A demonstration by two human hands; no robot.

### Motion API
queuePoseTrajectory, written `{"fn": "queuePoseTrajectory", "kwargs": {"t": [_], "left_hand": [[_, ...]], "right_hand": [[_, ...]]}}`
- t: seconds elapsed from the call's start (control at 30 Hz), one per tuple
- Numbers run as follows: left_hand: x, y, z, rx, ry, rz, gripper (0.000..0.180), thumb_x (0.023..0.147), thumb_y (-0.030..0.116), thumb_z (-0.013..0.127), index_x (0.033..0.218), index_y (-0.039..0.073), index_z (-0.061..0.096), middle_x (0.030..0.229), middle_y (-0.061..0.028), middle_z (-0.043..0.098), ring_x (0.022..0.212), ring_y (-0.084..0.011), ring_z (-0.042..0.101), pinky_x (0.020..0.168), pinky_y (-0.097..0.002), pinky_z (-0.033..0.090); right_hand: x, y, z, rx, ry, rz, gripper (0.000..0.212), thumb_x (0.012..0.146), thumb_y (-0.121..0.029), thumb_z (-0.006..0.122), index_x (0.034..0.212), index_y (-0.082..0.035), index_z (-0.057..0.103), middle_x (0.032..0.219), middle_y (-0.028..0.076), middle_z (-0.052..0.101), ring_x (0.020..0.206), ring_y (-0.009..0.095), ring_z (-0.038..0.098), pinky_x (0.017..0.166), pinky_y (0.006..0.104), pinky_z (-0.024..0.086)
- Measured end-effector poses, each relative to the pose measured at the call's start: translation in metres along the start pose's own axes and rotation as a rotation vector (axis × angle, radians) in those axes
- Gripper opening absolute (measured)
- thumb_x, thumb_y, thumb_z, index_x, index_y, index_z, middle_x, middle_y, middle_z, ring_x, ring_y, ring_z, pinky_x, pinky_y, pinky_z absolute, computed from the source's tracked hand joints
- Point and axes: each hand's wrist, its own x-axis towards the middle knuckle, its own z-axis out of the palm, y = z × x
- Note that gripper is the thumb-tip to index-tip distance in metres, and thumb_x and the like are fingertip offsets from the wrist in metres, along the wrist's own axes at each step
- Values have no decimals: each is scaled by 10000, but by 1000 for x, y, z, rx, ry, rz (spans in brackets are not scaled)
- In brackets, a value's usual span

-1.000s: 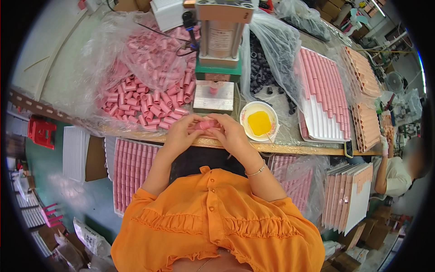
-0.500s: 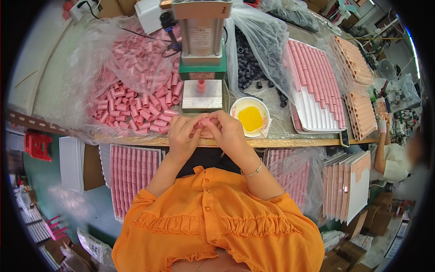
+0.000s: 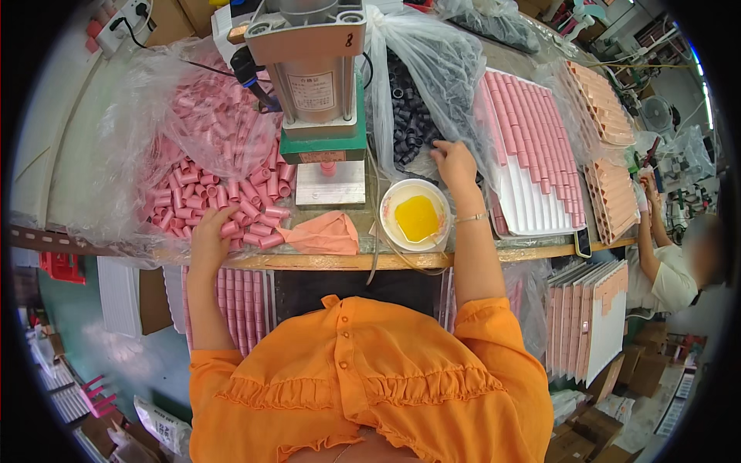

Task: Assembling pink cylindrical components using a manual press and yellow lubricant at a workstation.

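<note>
Left hand (image 3: 210, 234) at tubes (image 3: 249, 193), centre-left, and right hand (image 3: 456, 164) by black pieces (image 3: 409, 127), upper centre, loosely curled, holds unclear; the right's sideways swing could tip the bowl (image 3: 390, 210).

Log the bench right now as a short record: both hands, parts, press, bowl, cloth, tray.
left hand: at near edge of pink tubes; grip unclear
right hand: beside black pieces, beyond bowl; grip unclear
press: between the two heaps, pink piece under green block
bowl: white, yellow contents
cloth: orange-pink, left of bowl
tray: white, partly filled with pink tubes
</note>
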Motion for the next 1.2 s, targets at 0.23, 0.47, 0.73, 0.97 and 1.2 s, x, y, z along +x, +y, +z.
{"fn": "queuePoseTrajectory", "kwargs": {"t": [0.23, 0.47, 0.73, 0.97, 1.2], "left_hand": [[13, 6, 3, -97, 55, 47, 409, 719, -62, 681, 1099, 85, 654, 882, -93, 582, 850, -315, 606, 745, -372, 485], [8, 87, 60, -1103, -89, -64, 421, 730, -61, 721, 1132, 42, 645, 1056, -52, 672, 1032, -162, 601, 875, -275, 478], [18, 172, 68, -642, 166, 388, 280, 749, 0, 756, 1022, 31, 704, 972, -72, 672, 968, -228, 594, 834, -321, 476], [15, 200, 79, -566, 165, 412, 362, 704, 90, 783, 1055, 50, 705, 853, -76, 651, 885, -283, 570, 784, -381, 474], [28, 222, 81, -473, 167, 566, 318, 703, 86, 762, 1004, 22, 683, 838, -96, 636, 869, -307, 569, 765, -398, 454]], "right_hand": [[-18, -14, -29, 102, 106, -89, 83, 815, -152, 711, 857, -81, 702, 870, 120, 629, 790, 323, 628, 705, 419, 492], [-126, -48, -75, 230, -58, -319, 54, 806, -129, 697, 844, -92, 689, 832, 70, 588, 774, 269, 593, 688, 395, 443], [-136, -50, -68, 97, 34, -456, 67, 760, -109, 715, 816, -103, 677, 886, 42, 567, 861, 227, 567, 722, 379, 378], [-144, -87, -92, 862, 114, -297, 148, 747, -88, 760, 843, -54, 653, 936, 66, 584, 876, 240, 574, 738, 394, 400], [-142, -91, -107, 314, 179, -498, 126, 775, -89, 733, 882, -82, 667, 951, 59, 595, 894, 222, 576, 792, 372, 360]]}}
